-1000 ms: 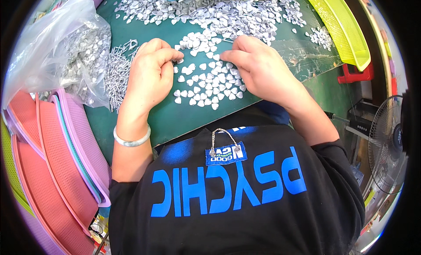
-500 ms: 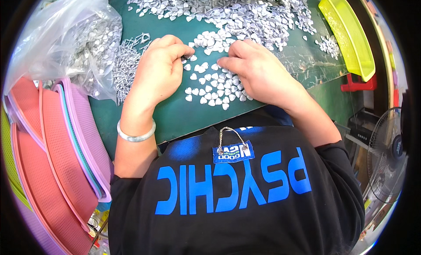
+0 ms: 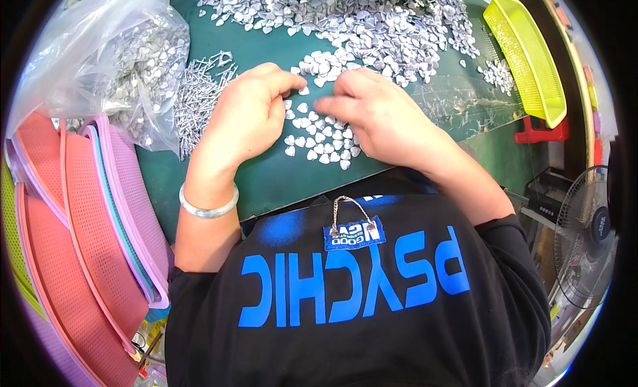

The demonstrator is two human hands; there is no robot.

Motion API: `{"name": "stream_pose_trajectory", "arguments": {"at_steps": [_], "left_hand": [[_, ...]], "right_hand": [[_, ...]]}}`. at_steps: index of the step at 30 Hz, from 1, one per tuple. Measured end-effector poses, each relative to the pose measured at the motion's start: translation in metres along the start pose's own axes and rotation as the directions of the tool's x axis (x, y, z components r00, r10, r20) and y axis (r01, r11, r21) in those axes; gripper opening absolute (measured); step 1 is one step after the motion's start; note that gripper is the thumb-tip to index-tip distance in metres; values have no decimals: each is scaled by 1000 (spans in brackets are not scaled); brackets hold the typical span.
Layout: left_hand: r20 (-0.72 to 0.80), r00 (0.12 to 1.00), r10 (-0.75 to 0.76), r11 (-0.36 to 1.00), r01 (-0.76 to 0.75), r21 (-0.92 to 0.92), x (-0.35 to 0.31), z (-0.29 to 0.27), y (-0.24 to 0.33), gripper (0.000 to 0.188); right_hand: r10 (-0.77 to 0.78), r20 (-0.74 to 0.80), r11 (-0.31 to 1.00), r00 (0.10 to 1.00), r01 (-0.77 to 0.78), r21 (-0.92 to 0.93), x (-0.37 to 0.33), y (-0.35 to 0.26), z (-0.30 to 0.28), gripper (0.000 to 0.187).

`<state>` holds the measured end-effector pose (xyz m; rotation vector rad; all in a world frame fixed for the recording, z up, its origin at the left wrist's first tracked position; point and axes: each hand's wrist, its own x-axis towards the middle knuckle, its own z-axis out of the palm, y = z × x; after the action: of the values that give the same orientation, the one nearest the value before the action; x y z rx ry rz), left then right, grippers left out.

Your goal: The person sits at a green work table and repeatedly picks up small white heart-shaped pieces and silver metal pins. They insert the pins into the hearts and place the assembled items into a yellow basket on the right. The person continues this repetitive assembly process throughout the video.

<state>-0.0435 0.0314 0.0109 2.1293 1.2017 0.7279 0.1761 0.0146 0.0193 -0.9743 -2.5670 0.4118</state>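
Small silver heart-shaped pieces lie in a loose group (image 3: 325, 139) on the green tabletop between my hands. My left hand (image 3: 256, 108), a pale bangle on its wrist, reaches in with the index finger stretched out. One heart piece (image 3: 304, 91) is right at that fingertip; nothing shows held. Over the upper edge of the group is my right hand (image 3: 379, 111), thumb and fingers apart, fingertips close above several hearts. Some pieces beneath it are hidden. Just beyond both hands sits a small cluster of hearts (image 3: 324, 66), beside the large heap (image 3: 392, 44).
At left, a clear plastic bag (image 3: 143, 74) of hearts stands beside a pile of thin metal pins (image 3: 199, 94). Stacked pink and purple baskets (image 3: 100, 207) crowd the near left. A yellow-green basket (image 3: 528, 61) edges the right side, above a fan (image 3: 585, 234).
My right hand has shifted left over the group. The left hand's index finger has moved slightly right, to a heart. The heart group sits a little differently.
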Motion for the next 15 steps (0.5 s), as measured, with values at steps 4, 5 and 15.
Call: {"name": "stream_pose_trajectory", "arguments": {"at_steps": [4, 5, 15], "left_hand": [[94, 994, 48, 999, -48, -6, -2, -2, -3, 29], [129, 990, 47, 999, -44, -26, -1, -3, -5, 29], [-44, 997, 70, 996, -72, -46, 2, 6, 1, 14]], "right_hand": [[84, -52, 985, 995, -91, -147, 3, 1, 3, 36], [83, -44, 987, 996, -88, -137, 3, 2, 3, 35], [112, -198, 992, 974, -121, -35, 5, 12, 0, 15]]}}
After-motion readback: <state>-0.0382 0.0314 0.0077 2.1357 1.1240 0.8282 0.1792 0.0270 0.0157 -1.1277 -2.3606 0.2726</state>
